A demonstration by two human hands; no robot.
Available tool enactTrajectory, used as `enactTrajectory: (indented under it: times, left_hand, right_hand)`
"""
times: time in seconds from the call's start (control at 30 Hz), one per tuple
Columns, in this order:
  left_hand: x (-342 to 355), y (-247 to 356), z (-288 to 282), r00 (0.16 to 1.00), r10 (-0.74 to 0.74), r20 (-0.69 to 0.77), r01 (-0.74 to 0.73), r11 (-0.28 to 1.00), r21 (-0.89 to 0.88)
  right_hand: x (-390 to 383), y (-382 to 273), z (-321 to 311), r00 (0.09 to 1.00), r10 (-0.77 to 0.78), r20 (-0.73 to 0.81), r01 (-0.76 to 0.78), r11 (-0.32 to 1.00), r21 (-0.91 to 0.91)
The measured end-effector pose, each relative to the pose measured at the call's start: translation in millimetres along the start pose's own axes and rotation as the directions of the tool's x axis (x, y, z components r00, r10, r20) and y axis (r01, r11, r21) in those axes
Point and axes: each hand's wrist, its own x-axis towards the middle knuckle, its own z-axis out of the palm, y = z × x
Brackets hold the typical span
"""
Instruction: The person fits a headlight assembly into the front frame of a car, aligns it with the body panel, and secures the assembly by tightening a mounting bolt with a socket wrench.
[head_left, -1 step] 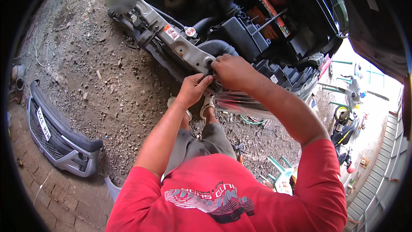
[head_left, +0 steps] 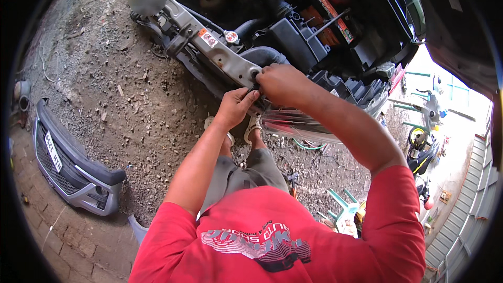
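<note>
A car's open front end shows a silver metal crossmember (head_left: 222, 60) with a headlight assembly (head_left: 293, 126) at its near end. My left hand (head_left: 237, 104) pinches at a small dark part by that end, its thumb and fingers bent; what it holds is too small to name. My right hand (head_left: 277, 86) is closed just to the right, at the same spot by the bolt area, with its fingertips hidden. A black hose (head_left: 262, 57) and an air box (head_left: 298, 42) lie just beyond my hands.
A detached front bumper (head_left: 78, 178) lies at the left on gravel (head_left: 136, 126) beside pavers. A battery (head_left: 330, 21) sits in the engine bay under the raised hood (head_left: 456, 31). A pale green plastic chair (head_left: 346, 209) and a motorbike (head_left: 422, 157) stand at the right, near corrugated metal (head_left: 471, 188).
My right hand and forearm have shifted very slightly. My left hand stays at the same spot.
</note>
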Motion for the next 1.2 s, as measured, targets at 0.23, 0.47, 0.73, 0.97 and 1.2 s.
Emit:
enactTrajectory:
  times: [0.23, 0.47, 0.73, 0.97, 1.2]
  left_hand:
    - [-2, 1, 2, 1.000, 0.003, -0.014, -0.003, 0.998, -0.068]
    - [-1, 0, 1, 0.999, -0.038, 0.010, 0.038, 0.997, -0.066]
    - [0, 2, -2, 0.999, -0.050, 0.021, 0.051, 0.996, -0.067]
    - [1, 2, -1, 0.997, -0.065, 0.047, 0.066, 0.997, -0.041]
    - [-7, 4, 1, 0.995, -0.097, 0.013, 0.097, 0.995, 0.014]
  right_hand:
    - [11, -10, -27, 0.997, 0.052, 0.057, -0.054, 0.998, 0.027]
    - [10, -11, -17, 0.978, 0.181, 0.106, -0.192, 0.975, 0.108]
    - [-7, 14, -17, 0.948, 0.266, -0.172, -0.180, 0.899, 0.398]
    - [-17, 42, 71, 0.739, 0.434, -0.516, -0.232, 0.882, 0.410]
    - [-19, 26, 66, 0.766, 0.505, -0.399, -0.254, 0.807, 0.534]
